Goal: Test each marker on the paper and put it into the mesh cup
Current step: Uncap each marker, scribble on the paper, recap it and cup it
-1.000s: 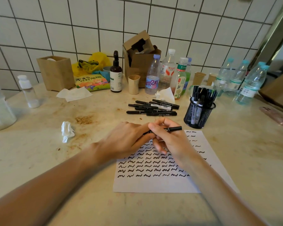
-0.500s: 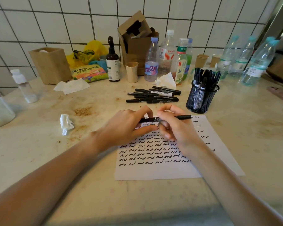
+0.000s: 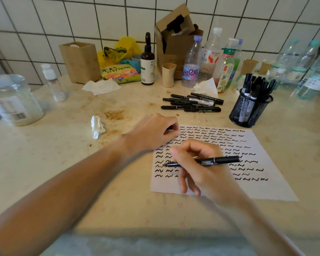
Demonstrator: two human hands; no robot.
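Note:
My right hand [image 3: 198,167] grips an uncapped black marker [image 3: 218,160], its tip pointing left at the lower left rows of squiggles on the white paper [image 3: 277,189]. At the paper's top left corner my left hand [image 3: 151,133] is closed around a small dark piece, apparently the marker's cap, mostly hidden by the fingers. A pile of several black markers [image 3: 192,104] lies on the counter behind the paper. The black mesh cup [image 3: 249,111] stands at the paper's far right corner with several markers upright in it.
Along the tiled wall stand plastic bottles [image 3: 190,65], a brown dropper bottle [image 3: 147,60], a cardboard box [image 3: 175,37], paper cups [image 3: 168,74] and a wooden holder [image 3: 79,61]. A crumpled tissue [image 3: 97,125] lies left of my left hand; a clear jar [image 3: 13,100] sits far left.
Both hands held the marker together before. They have now pulled apart: the left hand went up-left with the cap, and the right hand lowered the uncapped marker to the paper.

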